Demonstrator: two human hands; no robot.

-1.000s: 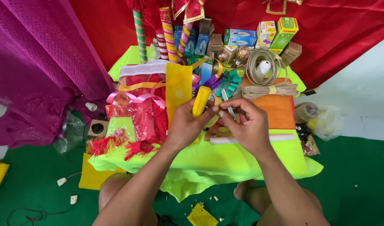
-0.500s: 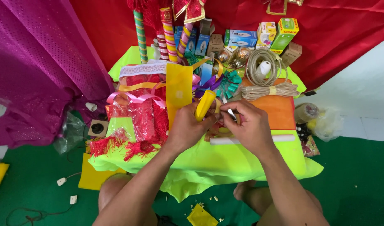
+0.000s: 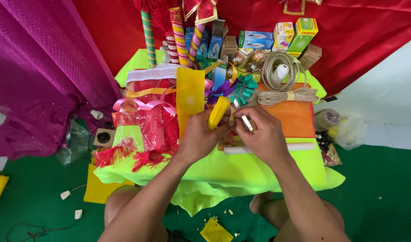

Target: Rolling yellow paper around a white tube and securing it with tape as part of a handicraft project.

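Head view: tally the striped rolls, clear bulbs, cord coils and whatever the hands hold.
Striped rolls: 4
Clear bulbs: 2
Cord coils: 2
Yellow tool, in left hand: 1
Small metal piece, in right hand: 1
Total: 10

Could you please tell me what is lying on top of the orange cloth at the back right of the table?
On the orange cloth rests a bundle of coiled cord, with a white bulb socket inside its loop. What lies beneath the cloth is covered.
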